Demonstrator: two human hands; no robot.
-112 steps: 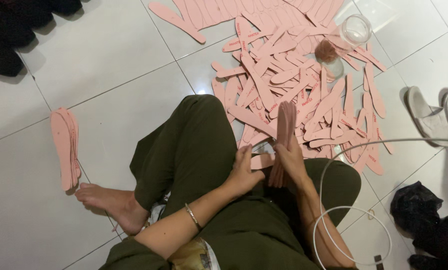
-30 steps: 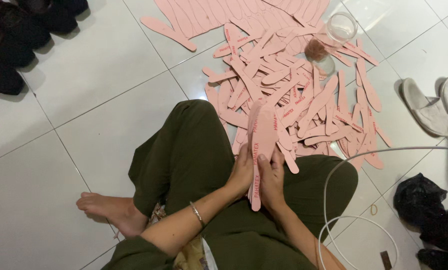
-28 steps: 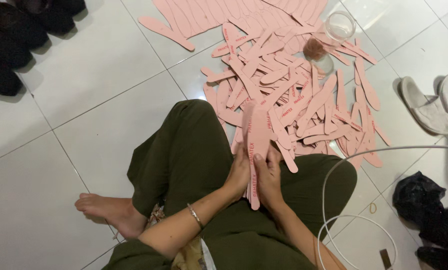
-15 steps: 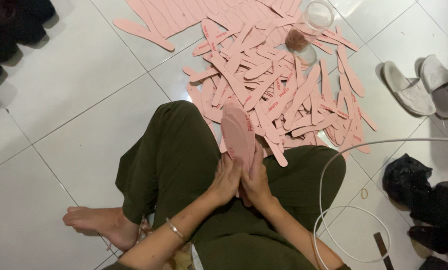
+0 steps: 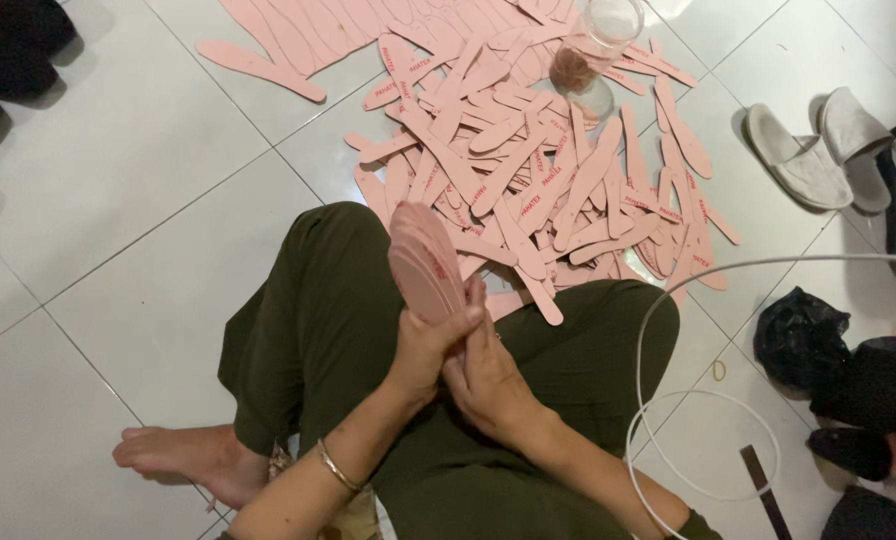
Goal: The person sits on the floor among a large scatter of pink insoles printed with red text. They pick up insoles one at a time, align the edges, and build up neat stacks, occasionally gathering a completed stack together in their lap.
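Observation:
I sit cross-legged on a white tiled floor in olive trousers. Both hands hold a stack of pink shoe insoles (image 5: pixel 426 262) upright over my lap. My left hand (image 5: pixel 430 345) wraps the stack's lower end from the left, and my right hand (image 5: pixel 488 375) presses against it from the right, fingers along its edge. A large heap of loose pink insoles (image 5: pixel 538 170) lies on the floor just beyond my knees.
A clear glass jar (image 5: pixel 593 45) lies by the heap's far side. Grey slippers (image 5: pixel 818 150) sit at the right, above a black bag (image 5: pixel 803 340) and dark shoes (image 5: pixel 868 385). A white cable (image 5: pixel 658 400) loops near my right knee. Dark shoes (image 5: pixel 8 50) lie far left.
The insole stack has tipped from edge-on to showing its flat face, held closer to my lap. The view shifted, and the separate insoles at the left passed out of frame.

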